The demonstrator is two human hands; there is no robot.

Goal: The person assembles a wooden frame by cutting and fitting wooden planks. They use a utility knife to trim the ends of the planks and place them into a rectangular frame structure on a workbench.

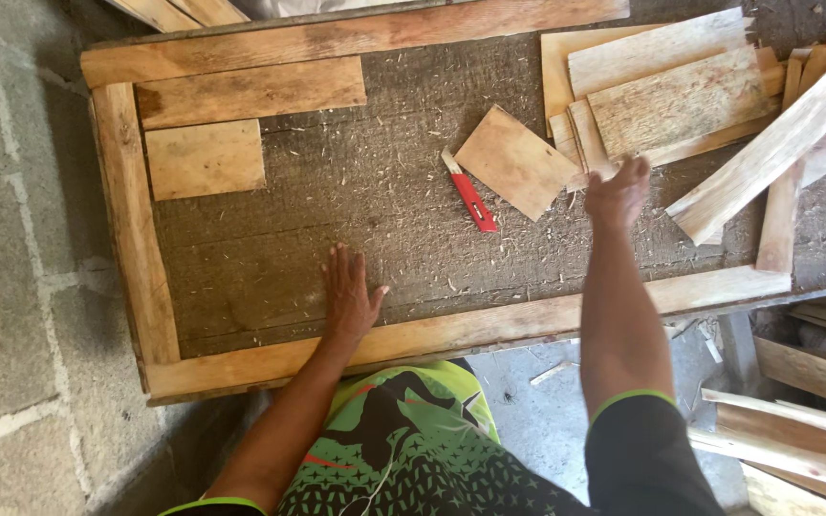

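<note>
My left hand (349,294) lies flat, fingers spread, on the dark rough board (375,191) inside a wooden frame (131,220). My right hand (617,189) reaches toward a pile of thin wood pieces (671,96) at the upper right, its fingers at the edge of a narrow slat (587,136); I cannot tell whether it grips anything. A small square wood piece (515,161) lies just left of that hand. A red utility knife (470,196) rests on the board between my hands.
Two flat wood pieces (231,119) sit in the frame's upper left corner. Long wooden strips (781,143) cross at the right. More planks (805,420) are stacked on the floor at lower right. Sawdust covers the board. Concrete paving lies to the left.
</note>
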